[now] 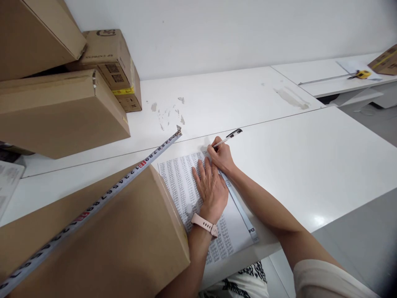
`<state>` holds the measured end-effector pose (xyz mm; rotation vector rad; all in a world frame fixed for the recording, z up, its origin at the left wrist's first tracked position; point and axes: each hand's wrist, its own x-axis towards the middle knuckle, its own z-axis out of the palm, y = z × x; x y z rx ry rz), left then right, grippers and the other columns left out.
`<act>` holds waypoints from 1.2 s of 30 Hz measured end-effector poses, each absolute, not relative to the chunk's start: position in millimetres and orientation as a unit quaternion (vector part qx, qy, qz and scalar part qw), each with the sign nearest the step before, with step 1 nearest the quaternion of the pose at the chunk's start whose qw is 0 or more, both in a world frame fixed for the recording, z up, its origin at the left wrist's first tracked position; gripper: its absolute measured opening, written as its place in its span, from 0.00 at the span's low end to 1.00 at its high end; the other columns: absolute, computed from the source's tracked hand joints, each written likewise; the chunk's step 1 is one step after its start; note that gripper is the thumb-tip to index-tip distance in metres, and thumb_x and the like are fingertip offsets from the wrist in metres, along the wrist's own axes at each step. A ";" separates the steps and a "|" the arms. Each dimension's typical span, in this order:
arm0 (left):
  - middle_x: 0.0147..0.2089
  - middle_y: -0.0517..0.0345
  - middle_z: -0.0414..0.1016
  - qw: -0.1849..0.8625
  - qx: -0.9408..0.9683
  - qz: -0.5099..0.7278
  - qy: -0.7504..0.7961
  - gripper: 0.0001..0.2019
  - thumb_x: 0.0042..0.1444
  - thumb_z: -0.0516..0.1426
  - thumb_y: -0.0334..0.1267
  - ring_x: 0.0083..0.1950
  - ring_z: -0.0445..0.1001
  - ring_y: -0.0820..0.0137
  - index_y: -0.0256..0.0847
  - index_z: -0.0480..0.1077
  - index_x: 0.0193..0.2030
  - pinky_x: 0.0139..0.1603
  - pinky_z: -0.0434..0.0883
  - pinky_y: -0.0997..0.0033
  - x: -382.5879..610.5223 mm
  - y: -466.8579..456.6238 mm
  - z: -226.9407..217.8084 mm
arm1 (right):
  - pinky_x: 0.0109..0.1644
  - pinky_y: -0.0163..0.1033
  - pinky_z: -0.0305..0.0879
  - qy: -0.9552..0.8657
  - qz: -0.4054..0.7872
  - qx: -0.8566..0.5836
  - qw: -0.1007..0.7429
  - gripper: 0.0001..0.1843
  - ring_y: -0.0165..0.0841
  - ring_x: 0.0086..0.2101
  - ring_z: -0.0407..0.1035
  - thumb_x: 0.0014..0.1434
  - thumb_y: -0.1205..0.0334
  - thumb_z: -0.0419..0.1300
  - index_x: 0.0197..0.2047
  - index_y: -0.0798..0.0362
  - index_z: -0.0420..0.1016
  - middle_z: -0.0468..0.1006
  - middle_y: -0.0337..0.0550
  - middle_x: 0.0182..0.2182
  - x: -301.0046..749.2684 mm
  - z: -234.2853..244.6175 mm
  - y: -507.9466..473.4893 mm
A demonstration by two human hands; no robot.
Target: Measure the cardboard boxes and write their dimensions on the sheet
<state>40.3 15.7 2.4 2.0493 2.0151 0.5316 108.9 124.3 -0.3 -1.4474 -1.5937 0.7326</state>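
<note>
My right hand (pixel 221 156) is closed around a pen (pixel 228 136), its dark upper end pointing up and to the right. The pen's tip is hidden by my fingers near the top edge of a sheet of paper (pixel 182 178) covered in columns of handwritten lines. Flat on that sheet rests my left hand (pixel 211 185), fingers spread, with a pale watch band on the wrist. Left of the paper stands a cardboard box (pixel 124 236). A tape measure blade (pixel 114 190) lies extended across the top of the box, its hooked end reaching past the far edge.
Several cardboard boxes are stacked at the left, among them a large box (pixel 62 111) and a smaller printed box (pixel 107 58). White tables (pixel 304 165) extend right along the wall. A yellow tape measure (pixel 362 74) and another box (pixel 386 62) sit at the far right.
</note>
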 end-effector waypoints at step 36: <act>0.74 0.47 0.56 0.111 0.702 0.175 0.681 0.25 0.66 0.44 0.33 0.76 0.44 0.50 0.33 0.59 0.69 0.75 0.42 0.40 39.5 15.5 3.0 | 0.28 0.38 0.53 -0.637 0.274 -0.584 0.422 0.10 0.30 0.22 0.56 0.55 0.63 0.54 0.26 0.47 0.54 0.59 0.31 0.17 109.8 -2.0 125.2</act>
